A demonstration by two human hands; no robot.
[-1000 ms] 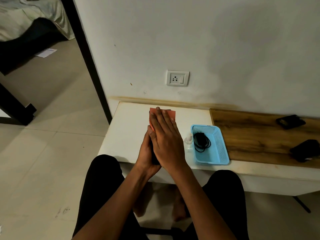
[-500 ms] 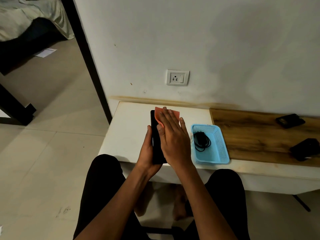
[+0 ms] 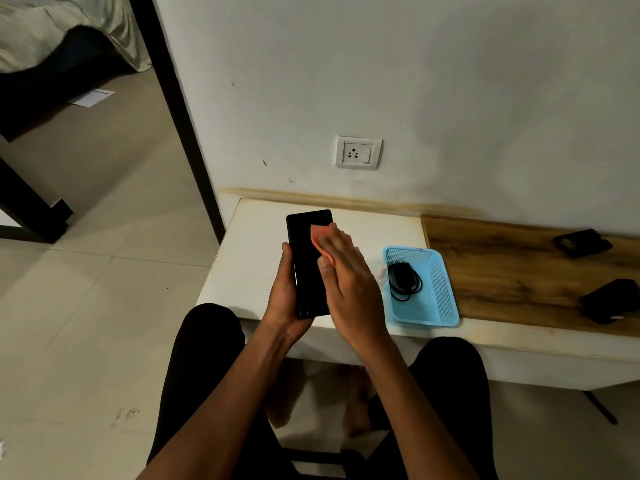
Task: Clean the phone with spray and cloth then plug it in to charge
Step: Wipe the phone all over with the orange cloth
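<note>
My left hand (image 3: 283,299) grips a black phone (image 3: 306,251) from below and from its left edge, screen up, above the white table (image 3: 252,258). My right hand (image 3: 349,285) lies flat on the phone's right side and presses an orange cloth (image 3: 320,237) against the screen; most of the cloth is hidden under the fingers. A black charger with coiled cable (image 3: 401,280) lies in a blue basket (image 3: 440,299) to the right. A small clear spray bottle (image 3: 381,273) peeks out between my right hand and the basket. The wall socket (image 3: 358,153) sits above the table.
A wooden board (image 3: 512,271) covers the table's right part, with two dark objects (image 3: 581,242) (image 3: 613,299) on it. A black door frame (image 3: 180,109) stands to the left, with tiled floor beyond. My knees are under the table's front edge.
My right hand has slid with the cloth from over the whole phone toward its right side, baring most of the dark screen. The left hand keeps its grip.
</note>
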